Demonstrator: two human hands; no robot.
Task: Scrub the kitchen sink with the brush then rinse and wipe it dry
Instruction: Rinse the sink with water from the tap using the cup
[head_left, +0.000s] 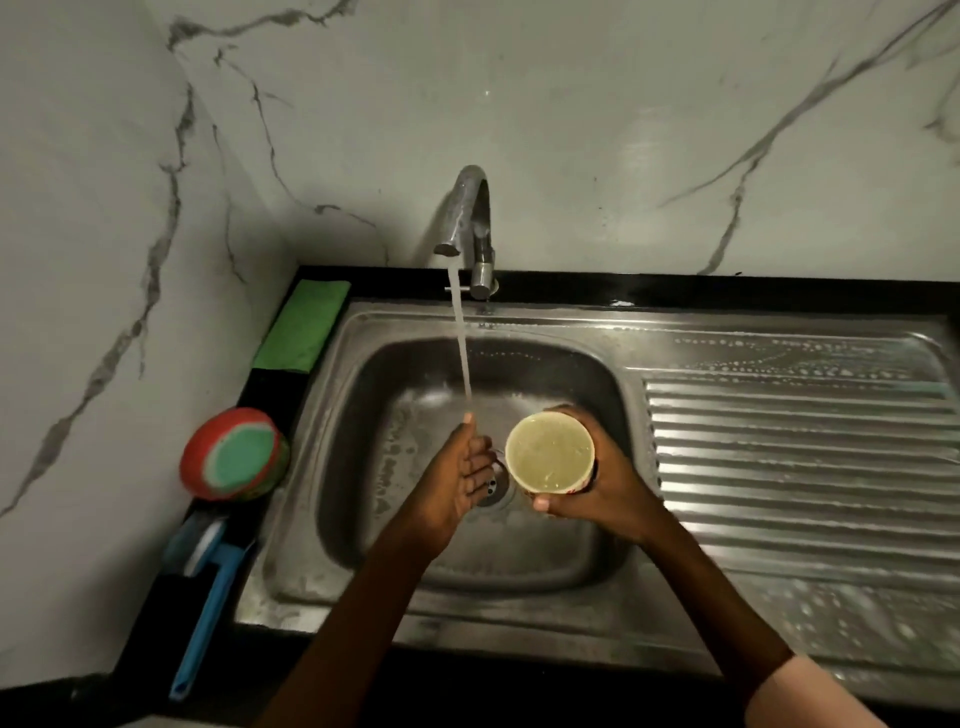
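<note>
Water runs from the tap (467, 218) into the steel sink (332, 415). My left hand (462, 478) is held palm up over the drain, fingers straight, with the stream falling on its fingertips. My right hand (602, 483) grips a pale yellow cup (549, 452) over the basin, right of the stream; its mouth faces up at me. The blue-handled brush (208, 597) lies on the black counter left of the sink. A folded green cloth (304, 327) rests at the sink's back left corner.
A round red and green sponge container (234, 454) stands on the counter between cloth and brush. The ribbed draining board (805, 467) to the right is wet with soap bubbles. Marble wall panels close in behind and on the left.
</note>
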